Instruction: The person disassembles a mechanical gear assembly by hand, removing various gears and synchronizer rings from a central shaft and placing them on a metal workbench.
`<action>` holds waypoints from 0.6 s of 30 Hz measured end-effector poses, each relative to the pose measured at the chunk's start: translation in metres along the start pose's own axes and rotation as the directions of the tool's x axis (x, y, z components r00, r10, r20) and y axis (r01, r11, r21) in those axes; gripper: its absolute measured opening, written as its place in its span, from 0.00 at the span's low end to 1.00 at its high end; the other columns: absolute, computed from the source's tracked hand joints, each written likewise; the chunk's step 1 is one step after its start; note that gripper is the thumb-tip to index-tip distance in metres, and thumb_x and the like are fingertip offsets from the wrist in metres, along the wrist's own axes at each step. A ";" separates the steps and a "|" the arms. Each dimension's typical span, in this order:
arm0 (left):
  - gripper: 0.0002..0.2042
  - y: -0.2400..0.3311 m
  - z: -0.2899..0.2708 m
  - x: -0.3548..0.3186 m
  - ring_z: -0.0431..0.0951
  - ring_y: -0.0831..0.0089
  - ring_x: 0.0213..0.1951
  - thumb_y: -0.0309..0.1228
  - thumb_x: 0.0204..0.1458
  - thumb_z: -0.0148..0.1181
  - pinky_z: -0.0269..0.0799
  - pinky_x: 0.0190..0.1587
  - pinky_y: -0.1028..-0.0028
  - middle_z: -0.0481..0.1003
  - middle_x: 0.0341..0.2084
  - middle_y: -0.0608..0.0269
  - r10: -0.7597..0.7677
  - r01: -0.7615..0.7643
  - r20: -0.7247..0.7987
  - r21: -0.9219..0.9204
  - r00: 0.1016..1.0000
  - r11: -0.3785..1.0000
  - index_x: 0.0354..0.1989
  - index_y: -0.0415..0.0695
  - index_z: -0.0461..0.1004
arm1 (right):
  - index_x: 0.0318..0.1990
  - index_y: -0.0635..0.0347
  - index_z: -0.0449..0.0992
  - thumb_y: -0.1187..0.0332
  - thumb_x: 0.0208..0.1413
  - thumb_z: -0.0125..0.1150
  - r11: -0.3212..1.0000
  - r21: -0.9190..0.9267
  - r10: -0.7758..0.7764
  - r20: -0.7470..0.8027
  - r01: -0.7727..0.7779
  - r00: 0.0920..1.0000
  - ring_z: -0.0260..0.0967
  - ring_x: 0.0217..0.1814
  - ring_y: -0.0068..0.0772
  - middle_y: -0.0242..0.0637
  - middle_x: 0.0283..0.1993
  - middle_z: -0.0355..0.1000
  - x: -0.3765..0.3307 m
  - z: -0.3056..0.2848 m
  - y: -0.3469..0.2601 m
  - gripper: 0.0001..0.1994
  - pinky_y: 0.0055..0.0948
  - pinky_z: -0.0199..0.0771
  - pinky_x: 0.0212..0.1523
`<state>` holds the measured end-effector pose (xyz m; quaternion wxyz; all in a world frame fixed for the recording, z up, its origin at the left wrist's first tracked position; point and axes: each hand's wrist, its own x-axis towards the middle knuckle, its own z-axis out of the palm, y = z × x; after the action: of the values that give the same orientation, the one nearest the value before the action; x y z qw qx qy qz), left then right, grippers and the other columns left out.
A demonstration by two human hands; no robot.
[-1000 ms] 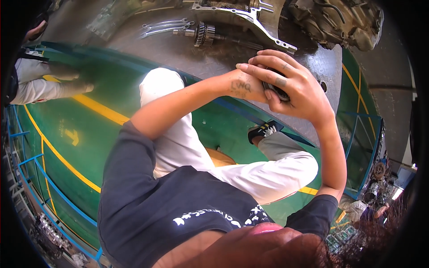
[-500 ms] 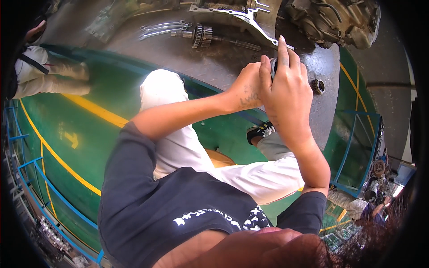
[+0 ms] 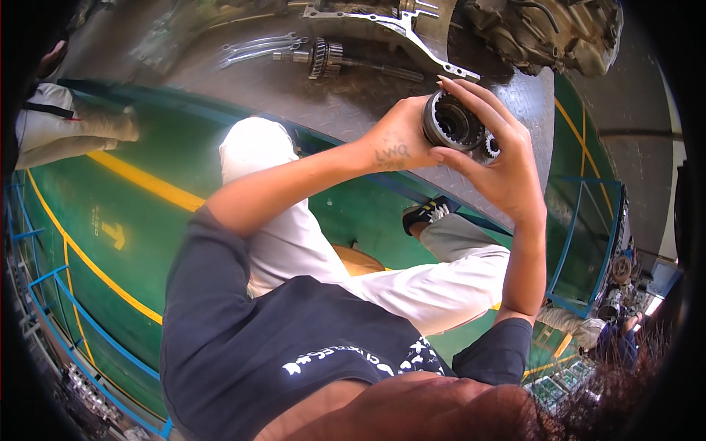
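Gripping a dark ring gear [image 3: 450, 121] between them, the left hand [image 3: 393, 143] and right hand [image 3: 500, 158] both clasp it. A small gear [image 3: 490, 145] sits against the right palm, above the steel plate floor [image 3: 331, 103].

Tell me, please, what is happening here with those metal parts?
A seated person holds a dark round gear part up in front of them with both hands: the left hand cups it from the side and the right hand wraps around it, with a smaller toothed gear beside it between the fingers. Beyond the hands, on a metal plate floor, lie a geared shaft, some wrenches, a casing and an engine block.
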<state>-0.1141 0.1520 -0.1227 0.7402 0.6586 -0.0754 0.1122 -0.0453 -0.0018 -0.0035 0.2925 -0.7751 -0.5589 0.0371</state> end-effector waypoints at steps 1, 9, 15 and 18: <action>0.26 0.000 0.000 0.000 0.85 0.72 0.49 0.28 0.43 0.82 0.80 0.56 0.68 0.86 0.46 0.58 -0.003 0.003 -0.003 -0.009 1.000 1.000 0.52 0.39 0.79 | 0.69 0.57 0.77 0.67 0.47 0.83 0.999 0.013 -0.031 0.021 0.030 0.999 0.76 0.67 0.54 0.49 0.69 0.74 0.000 -0.003 0.002 0.37 0.44 0.76 0.67; 0.26 0.002 0.002 0.004 0.85 0.73 0.49 0.28 0.44 0.83 0.80 0.55 0.67 0.86 0.45 0.58 -0.032 0.033 -0.024 0.050 0.999 0.998 0.52 0.39 0.80 | 0.69 0.56 0.78 0.65 0.42 0.85 1.000 0.014 -0.011 0.078 0.010 0.997 0.76 0.68 0.52 0.46 0.70 0.75 0.004 -0.010 0.009 0.41 0.42 0.74 0.69; 0.25 0.005 0.001 0.001 0.85 0.72 0.49 0.27 0.45 0.82 0.80 0.55 0.67 0.86 0.46 0.57 -0.027 0.027 -0.005 0.044 1.000 0.999 0.52 0.38 0.80 | 0.68 0.55 0.79 0.64 0.40 0.86 0.996 -0.090 -0.005 0.032 0.008 0.999 0.78 0.67 0.52 0.45 0.68 0.77 -0.001 -0.010 0.000 0.41 0.42 0.77 0.67; 0.25 0.005 0.002 0.001 0.84 0.73 0.49 0.27 0.46 0.82 0.80 0.56 0.67 0.86 0.46 0.57 -0.007 0.007 -0.008 0.011 1.000 1.000 0.53 0.38 0.80 | 0.67 0.55 0.80 0.64 0.41 0.86 0.988 -0.151 -0.020 0.026 0.023 0.999 0.78 0.66 0.52 0.45 0.68 0.77 -0.003 -0.010 -0.004 0.40 0.42 0.78 0.65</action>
<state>-0.1145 0.1503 -0.1173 0.7374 0.6624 -0.0695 0.1127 -0.0461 -0.0076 0.0066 0.2265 -0.7884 -0.5720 0.0010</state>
